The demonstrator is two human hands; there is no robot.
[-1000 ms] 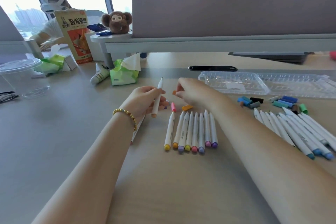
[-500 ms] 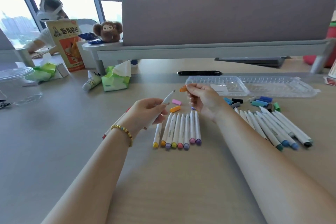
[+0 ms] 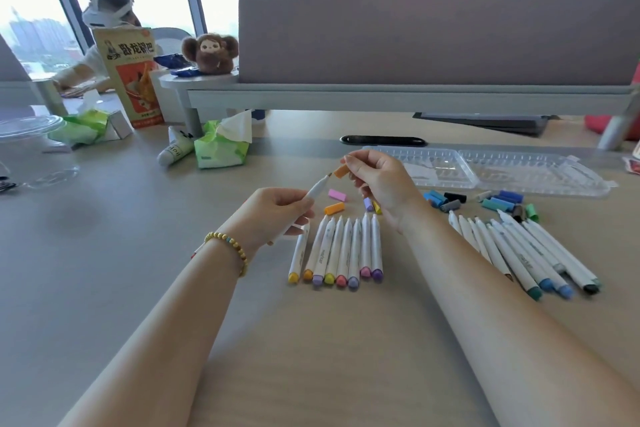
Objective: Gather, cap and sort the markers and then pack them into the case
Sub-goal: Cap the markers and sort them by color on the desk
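My left hand (image 3: 275,208) grips a white marker (image 3: 313,189) with its bare tip pointing up and right. My right hand (image 3: 379,180) pinches an orange cap (image 3: 341,170) just beyond that tip, a small gap between them. Below them a row of several white markers (image 3: 341,250) with warm and purple ends lies on the desk. A second group of markers (image 3: 523,253) with blue, green and dark ends lies to the right. Loose caps lie about: pink (image 3: 337,195), orange (image 3: 334,208), and a blue and grey cluster (image 3: 446,200). The clear plastic case (image 3: 485,172) lies open behind.
A green tissue pack (image 3: 221,146), a white tube (image 3: 175,153) and a black pen (image 3: 382,140) lie at the back. A grey partition (image 3: 440,28) on a shelf crosses the desk. A clear lidded cup (image 3: 31,149) stands far left. Another person sits at back left.
My right hand lifted the orange cap off the desk and brought it to the marker tip. My left hand tilted the marker from upright toward the right.
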